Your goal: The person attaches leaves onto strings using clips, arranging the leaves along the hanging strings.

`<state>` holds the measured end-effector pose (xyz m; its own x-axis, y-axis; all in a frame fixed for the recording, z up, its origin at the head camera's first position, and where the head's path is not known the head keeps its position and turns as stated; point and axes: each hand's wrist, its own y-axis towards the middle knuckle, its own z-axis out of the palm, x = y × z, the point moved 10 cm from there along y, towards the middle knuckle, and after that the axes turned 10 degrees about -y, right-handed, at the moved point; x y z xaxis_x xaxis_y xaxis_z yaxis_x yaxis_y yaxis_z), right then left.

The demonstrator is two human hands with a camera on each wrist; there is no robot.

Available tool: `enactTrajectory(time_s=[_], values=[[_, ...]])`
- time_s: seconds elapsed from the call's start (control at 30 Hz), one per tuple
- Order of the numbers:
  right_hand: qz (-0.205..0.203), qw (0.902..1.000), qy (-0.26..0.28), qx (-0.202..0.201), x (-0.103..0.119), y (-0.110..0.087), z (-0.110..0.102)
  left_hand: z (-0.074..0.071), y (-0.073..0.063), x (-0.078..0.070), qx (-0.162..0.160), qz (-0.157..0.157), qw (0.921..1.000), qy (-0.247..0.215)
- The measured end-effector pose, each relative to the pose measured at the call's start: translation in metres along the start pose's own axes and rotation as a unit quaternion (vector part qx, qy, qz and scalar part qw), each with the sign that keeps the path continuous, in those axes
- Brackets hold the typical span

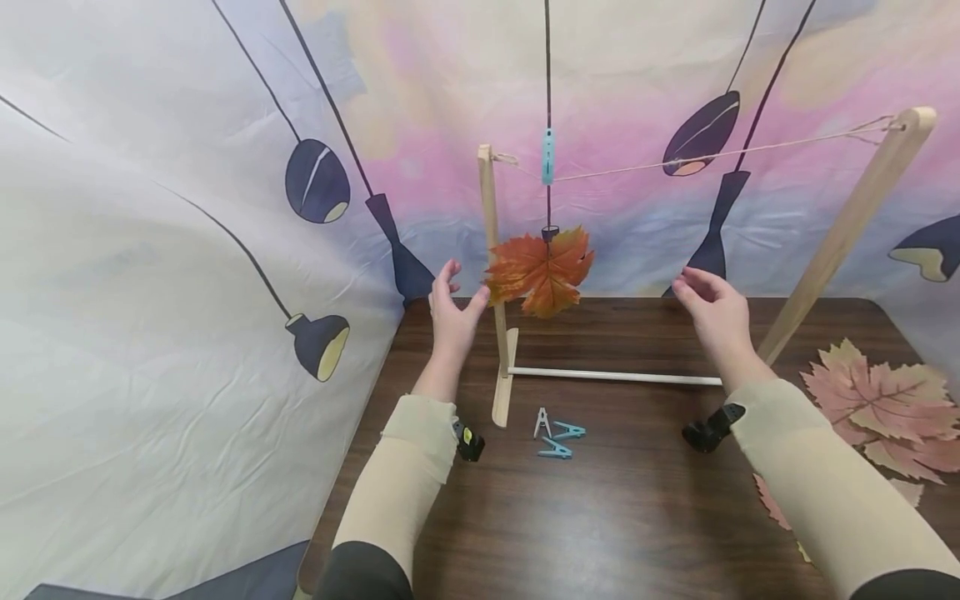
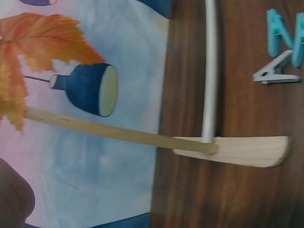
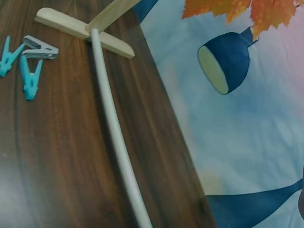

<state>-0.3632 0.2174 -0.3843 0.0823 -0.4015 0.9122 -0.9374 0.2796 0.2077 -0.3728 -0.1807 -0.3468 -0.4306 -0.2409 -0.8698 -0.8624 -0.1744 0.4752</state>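
An orange maple leaf [image 1: 543, 275] hangs from a light blue clothespin [image 1: 548, 157] clipped on the string [image 1: 637, 171] of a small wooden rack. Just left of the leaf, my left hand [image 1: 452, 321] is raised with its thumb and fingers spread apart, holding nothing. Its thumb tip comes close to the leaf's left edge in the head view. My right hand [image 1: 716, 321] hovers by the rack's right post [image 1: 847, 233], fingers loosely bent and nothing visible in them. The left wrist view shows the leaf [image 2: 47, 40] beside the left post [image 2: 104, 130].
Two blue clothespins [image 1: 557, 450] and one grey-white clothespin [image 1: 542, 422] lie on the dark wooden table [image 1: 585, 533]. A white rod [image 1: 615, 377] joins the rack's feet. Several pinkish leaves [image 1: 885, 392] are spread at the right. A printed cloth [image 1: 187, 467] hangs behind and at the left.
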Motion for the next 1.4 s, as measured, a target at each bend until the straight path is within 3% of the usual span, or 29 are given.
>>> enactTrajectory(time_s=[0.37,0.6,0.83,1.07,1.27,1.4], values=[[0.007,0.9984,-0.056,0.011,-0.033,-0.021,-0.003,0.012,-0.034,0.030,0.009,-0.028,0.9996,0.003],[0.026,0.9971,-0.066,0.027,-0.051,-0.032,-0.001,0.014,-0.050,0.050,0.003,-0.041,0.9991,-0.006],[0.045,0.9959,-0.066,0.041,-0.069,-0.042,-0.001,0.017,-0.069,0.070,0.001,-0.074,0.9973,0.004],[0.039,0.9950,-0.082,0.042,-0.083,-0.051,-0.006,0.026,-0.082,0.090,0.035,-0.116,0.9921,0.030],[0.028,0.9864,-0.139,0.083,-0.097,-0.056,-0.006,0.029,-0.087,0.099,0.061,-0.126,0.9880,0.064],[0.030,0.9814,-0.158,0.104,-0.106,-0.060,-0.010,0.033,-0.095,0.107,0.088,-0.149,0.9816,0.080]])
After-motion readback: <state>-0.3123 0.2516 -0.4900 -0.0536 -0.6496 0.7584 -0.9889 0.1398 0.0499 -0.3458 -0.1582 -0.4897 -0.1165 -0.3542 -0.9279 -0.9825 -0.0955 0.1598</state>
